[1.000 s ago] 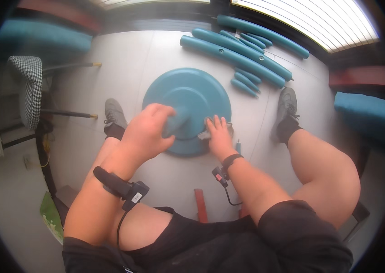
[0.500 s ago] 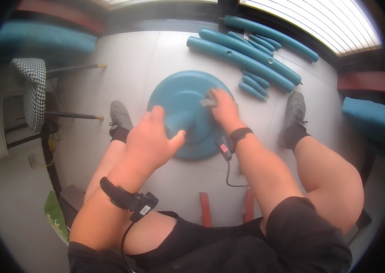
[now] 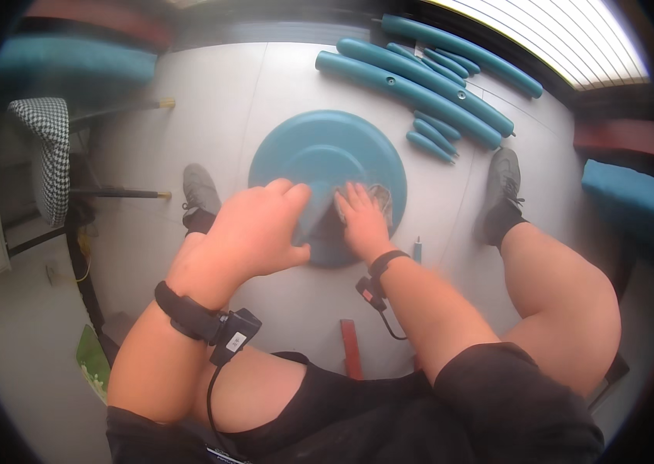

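Observation:
A round teal base with raised rings lies on the floor between my feet. From its middle a short, blurred teal post rises toward me. My left hand is curled round the post's upper end, thumb on the near side and fingers on the far side. On the base's right part, my right hand presses a crumpled grey cloth against the surface, its fingers stretched over the cloth. Part of the cloth is hidden under the palm. Both wrists carry black straps with small boxes and cables.
Long teal tubes and several short teal pieces lie at the far right. A small teal peg is beside my right wrist. At left stands a houndstooth chair. A red bar lies near my lap.
My right hand and the cloth have moved nearer to me along the base's right part, with the fingers flatter now. My left hand stays at the post, shifted slightly.

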The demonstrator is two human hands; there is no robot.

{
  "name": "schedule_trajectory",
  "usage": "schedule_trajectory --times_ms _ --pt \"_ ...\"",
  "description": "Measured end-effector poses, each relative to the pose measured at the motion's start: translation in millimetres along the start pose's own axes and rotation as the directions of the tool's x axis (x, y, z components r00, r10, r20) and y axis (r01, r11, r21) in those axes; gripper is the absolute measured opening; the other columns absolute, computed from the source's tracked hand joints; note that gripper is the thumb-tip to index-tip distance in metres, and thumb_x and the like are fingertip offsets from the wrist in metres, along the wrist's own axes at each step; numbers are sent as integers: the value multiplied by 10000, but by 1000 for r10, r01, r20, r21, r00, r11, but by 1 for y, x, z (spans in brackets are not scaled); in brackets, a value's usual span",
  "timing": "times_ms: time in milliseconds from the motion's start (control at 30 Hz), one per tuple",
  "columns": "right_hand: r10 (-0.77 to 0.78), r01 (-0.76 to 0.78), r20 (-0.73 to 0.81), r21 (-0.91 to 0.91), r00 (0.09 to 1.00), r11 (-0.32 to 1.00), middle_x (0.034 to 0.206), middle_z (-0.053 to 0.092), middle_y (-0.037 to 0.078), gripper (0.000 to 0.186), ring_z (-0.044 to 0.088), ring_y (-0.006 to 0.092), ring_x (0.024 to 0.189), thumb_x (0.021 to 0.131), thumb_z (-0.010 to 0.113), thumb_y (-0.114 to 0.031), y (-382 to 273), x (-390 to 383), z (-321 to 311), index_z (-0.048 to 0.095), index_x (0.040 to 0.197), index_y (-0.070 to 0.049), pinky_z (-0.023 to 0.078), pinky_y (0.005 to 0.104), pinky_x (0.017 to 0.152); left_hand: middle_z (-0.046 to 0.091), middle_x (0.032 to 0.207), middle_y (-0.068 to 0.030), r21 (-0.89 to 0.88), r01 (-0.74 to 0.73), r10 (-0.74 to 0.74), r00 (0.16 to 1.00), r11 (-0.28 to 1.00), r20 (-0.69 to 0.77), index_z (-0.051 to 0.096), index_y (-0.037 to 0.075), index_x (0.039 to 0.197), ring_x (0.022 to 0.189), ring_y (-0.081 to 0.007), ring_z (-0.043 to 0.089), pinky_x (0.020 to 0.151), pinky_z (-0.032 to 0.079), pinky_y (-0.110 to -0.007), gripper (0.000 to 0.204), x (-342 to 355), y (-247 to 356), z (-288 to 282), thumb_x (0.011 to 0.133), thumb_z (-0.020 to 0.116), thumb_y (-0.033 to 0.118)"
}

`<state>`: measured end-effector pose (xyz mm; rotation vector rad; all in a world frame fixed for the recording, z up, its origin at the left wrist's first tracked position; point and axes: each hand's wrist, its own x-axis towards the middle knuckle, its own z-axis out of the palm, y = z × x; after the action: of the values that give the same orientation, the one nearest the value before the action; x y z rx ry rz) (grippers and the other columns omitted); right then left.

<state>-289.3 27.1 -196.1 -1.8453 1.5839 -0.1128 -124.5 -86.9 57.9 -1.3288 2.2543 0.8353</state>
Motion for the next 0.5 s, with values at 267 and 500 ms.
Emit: schedule_trajectory --times_ms 267,500 --pt "-303 294 250 73 920 953 1496 587 21 300 454 208 1460 937 611 -153 -11 -63 47 764 1191 -193 336 455 1210 694 1089 -124 -5 0 0 999 1000 -44 660 57 1199 965 -338 696 817 576 -422 567 2 3 -2 687 833 230" --pt "191 -146 -80 386 978 911 1084 741 154 277 657 381 1068 826 582 -46 -3 29 -50 778 1014 -103 533 471 949 690 1047 -118 -25 -13 11 996 1000 -84 673 63 1172 923 -335 689 803 572 -423 551 -3 -7 6 671 810 245"
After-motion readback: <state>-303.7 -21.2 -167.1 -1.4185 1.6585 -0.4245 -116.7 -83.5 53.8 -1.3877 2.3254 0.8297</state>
